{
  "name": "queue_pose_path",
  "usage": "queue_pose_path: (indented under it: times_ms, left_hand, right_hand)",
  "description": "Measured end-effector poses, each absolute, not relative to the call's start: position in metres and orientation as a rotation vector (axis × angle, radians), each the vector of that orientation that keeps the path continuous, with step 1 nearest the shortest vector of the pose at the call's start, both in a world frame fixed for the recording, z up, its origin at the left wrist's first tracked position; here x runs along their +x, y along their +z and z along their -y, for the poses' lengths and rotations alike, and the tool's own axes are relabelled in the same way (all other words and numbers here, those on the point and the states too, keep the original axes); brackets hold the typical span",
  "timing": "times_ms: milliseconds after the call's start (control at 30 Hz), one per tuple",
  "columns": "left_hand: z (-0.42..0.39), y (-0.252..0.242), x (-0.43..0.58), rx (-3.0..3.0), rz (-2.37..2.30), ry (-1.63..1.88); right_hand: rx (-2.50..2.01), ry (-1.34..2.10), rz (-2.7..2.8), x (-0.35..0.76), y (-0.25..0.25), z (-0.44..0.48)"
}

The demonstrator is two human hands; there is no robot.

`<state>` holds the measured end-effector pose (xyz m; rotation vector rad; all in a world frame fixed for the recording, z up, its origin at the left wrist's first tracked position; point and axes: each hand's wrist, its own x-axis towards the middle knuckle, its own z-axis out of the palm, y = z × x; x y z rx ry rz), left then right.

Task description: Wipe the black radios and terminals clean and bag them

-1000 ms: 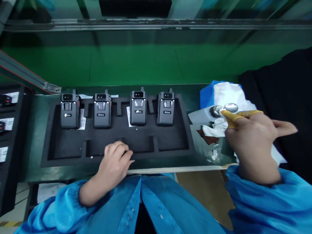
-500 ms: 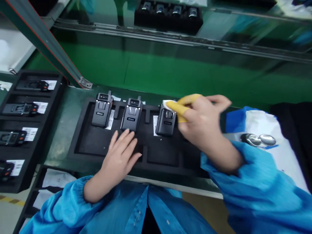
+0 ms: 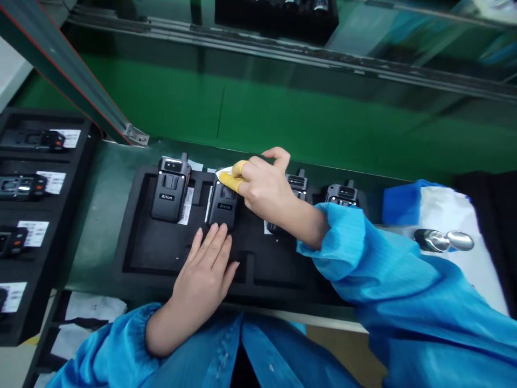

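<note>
In the black foam tray (image 3: 149,261) stand several dark two-way radios marked "Riton". My right hand (image 3: 266,188), with yellow finger cots, pinches a small white cloth (image 3: 222,173) against the top of the second radio from the left (image 3: 222,213). At that radio's lower edge lie the fingertips of my left hand (image 3: 205,272), its fingers stretched out flat. The leftmost radio (image 3: 167,191) is untouched. My right wrist and sleeve partly cover a third radio (image 3: 298,185) and a rightmost radio (image 3: 342,194).
Another foam tray (image 3: 76,178) with several radios lying on their sides sits at left. A metal post (image 3: 86,81) rises beyond it. To the right are a white sheet (image 3: 448,213), a blue item (image 3: 399,205) and a shiny oval metal piece (image 3: 460,240). A glass-edged shelf runs above.
My right hand has moved left with the cloth, from the third radio to the second one. My left hand stays flat by the second radio's lower edge. The view has shifted slightly.
</note>
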<state>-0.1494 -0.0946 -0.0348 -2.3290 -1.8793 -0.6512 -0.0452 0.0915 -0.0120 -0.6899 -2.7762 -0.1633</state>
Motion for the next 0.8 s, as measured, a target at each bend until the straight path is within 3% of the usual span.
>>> queue_pose_path:
  times_ms: [600,800]
  left_hand:
    - [0.094,-0.034,-0.149,-2.359,1.914,-0.638]
    - [0.095,-0.035,-0.148,-2.348,1.918,-0.647]
  right_hand:
    - [-0.62,-0.242,2.704,-0.021,-0.024,-0.095]
    - [-0.862,0.024,2.691,-0.019,-0.005,-0.091]
